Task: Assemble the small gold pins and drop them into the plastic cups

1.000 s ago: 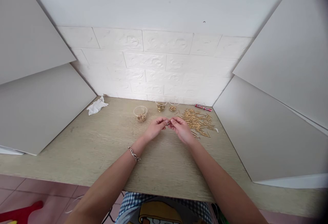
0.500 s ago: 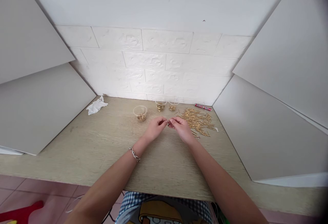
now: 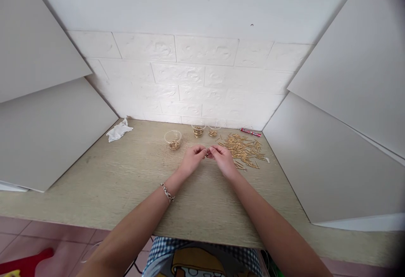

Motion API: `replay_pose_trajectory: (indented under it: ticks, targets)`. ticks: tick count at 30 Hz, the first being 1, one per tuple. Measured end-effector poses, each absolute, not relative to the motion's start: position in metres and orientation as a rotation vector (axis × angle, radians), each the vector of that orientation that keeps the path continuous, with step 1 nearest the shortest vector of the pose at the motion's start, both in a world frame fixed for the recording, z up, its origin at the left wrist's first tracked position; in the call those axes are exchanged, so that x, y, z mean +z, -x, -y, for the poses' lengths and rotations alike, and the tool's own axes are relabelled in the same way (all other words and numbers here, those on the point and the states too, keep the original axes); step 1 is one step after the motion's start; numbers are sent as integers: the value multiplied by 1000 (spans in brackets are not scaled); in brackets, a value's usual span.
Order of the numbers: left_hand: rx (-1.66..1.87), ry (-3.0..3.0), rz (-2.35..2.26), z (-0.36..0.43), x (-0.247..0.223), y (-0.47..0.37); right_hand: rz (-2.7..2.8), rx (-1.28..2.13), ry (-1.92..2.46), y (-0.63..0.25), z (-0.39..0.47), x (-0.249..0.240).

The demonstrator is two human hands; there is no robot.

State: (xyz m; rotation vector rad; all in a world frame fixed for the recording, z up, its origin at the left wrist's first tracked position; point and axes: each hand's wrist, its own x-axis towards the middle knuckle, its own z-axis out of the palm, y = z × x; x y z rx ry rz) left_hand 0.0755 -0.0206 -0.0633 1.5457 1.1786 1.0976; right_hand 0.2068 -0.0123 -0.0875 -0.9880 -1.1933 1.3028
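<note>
My left hand (image 3: 192,158) and my right hand (image 3: 223,158) meet fingertip to fingertip above the table, both pinched closed. Something small sits between the fingertips, mostly covered by them and too tiny to name. Right beside my right hand spreads a pile of thin gold-coloured sticks (image 3: 242,148), perhaps metal. Left of my left hand stands a clear plastic cup (image 3: 173,137) with small gold pieces in its bottom. Behind the hands are two more clear cups, one with gold pieces (image 3: 198,131) and one with fewer gold pieces (image 3: 213,133).
A crumpled white tissue (image 3: 119,131) lies at the back left of the wooden table (image 3: 126,184). Near the back right is a red tube-like packet (image 3: 250,132). Grey panels (image 3: 47,133) flank both sides, and a white brick-pattern wall (image 3: 177,74) closes the back.
Both hands stay nearly in place, fingertips still together. The right fingers and wrist have shifted slightly, uncovering a bit more of the sticks near the wrist.
</note>
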Motion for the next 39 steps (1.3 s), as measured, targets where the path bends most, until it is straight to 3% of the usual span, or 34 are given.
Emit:
replay_pose_trajectory:
  ticks: [5,13,20,39]
  targets:
    - [1073,-1420,-1098,19,-64,-75,1232,1317,1012,-209,14,-79]
    - [1026,-1425,-1139,20,-61,-75,1643,946,1211,-215,16,-77]
    - [959,-1443,-1072,23,-60,-77,1423,1203,1162,-210,15,-83]
    - [956,-1425,-944,20,-67,-78,1192,1455,956,-205,18,-78]
